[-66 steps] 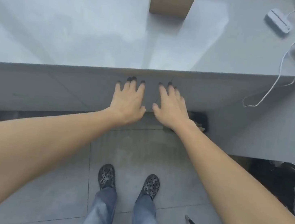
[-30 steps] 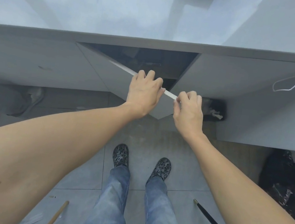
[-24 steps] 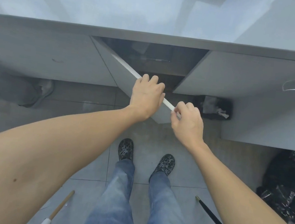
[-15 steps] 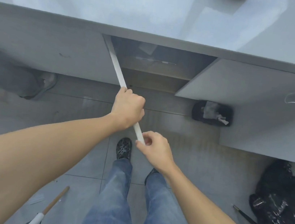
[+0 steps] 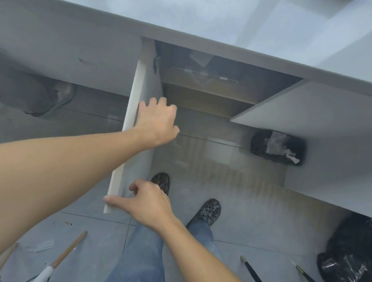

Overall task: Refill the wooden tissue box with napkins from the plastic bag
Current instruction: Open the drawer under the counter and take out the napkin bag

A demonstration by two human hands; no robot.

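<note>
The left hand (image 5: 156, 122) curls over the open cupboard door (image 5: 135, 90) at 12 o'clock. The right hand (image 5: 147, 203) pinches its near corner at 6. What looks like a clear plastic bag (image 5: 201, 72) lies dimly on the shelf (image 5: 207, 91) at 1.

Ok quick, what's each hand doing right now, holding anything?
Left hand: fingers curled beside the cabinet door edge; grip cannot be told.
Right hand: pinches the door's free corner, thumb across its edge.

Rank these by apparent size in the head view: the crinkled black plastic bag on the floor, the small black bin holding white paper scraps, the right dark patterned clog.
1. Crinkled black plastic bag: clearly largest.
2. Small black bin holding white paper scraps.
3. Right dark patterned clog: smallest, though the jeans hide its heel.
</note>
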